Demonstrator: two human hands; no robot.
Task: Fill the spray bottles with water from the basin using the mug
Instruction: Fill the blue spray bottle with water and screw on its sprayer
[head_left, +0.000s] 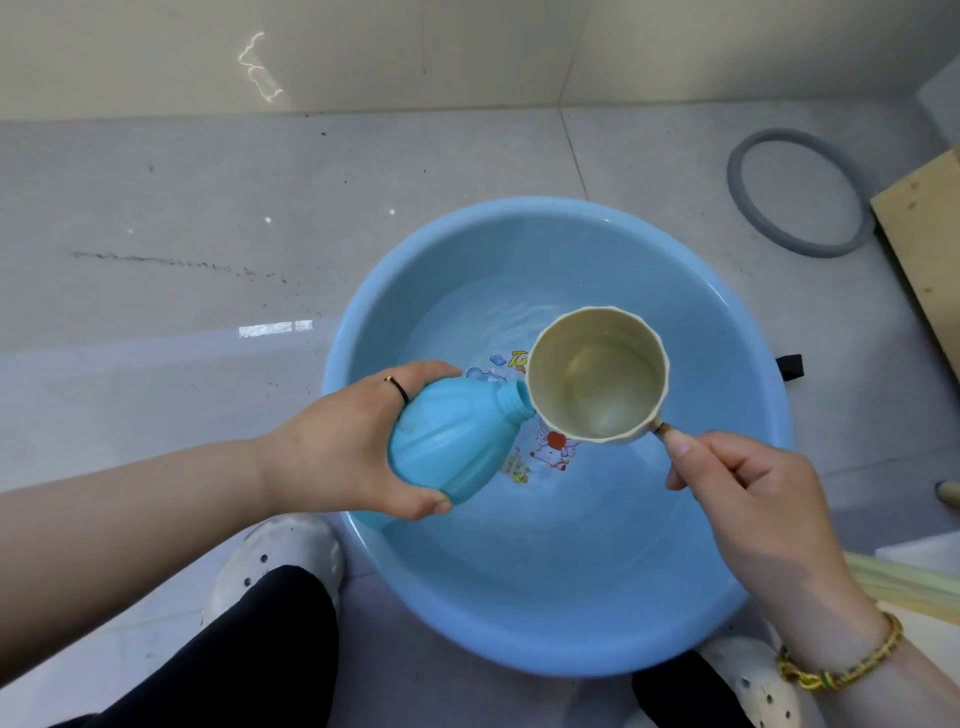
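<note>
My left hand (343, 447) grips a light blue spray bottle (452, 436) with no cap, tilted over the basin, its threaded neck pointing right. A cream mug (597, 376) with some water in it hangs just right of the neck, its rim touching or almost touching the bottle's mouth. My right hand (748, 493) pinches the mug's handle, thumb on top. Both sit above a round blue basin (727, 332) on the floor, holding clear water over a cartoon print on its bottom.
The basin stands on grey floor tiles near a pale wall. A grey ring (800, 192) lies on the floor at the back right, beside a wooden board (930, 228). My white clogs (280, 561) flank the basin's near edge. Pale tubes (904, 577) lie at the right.
</note>
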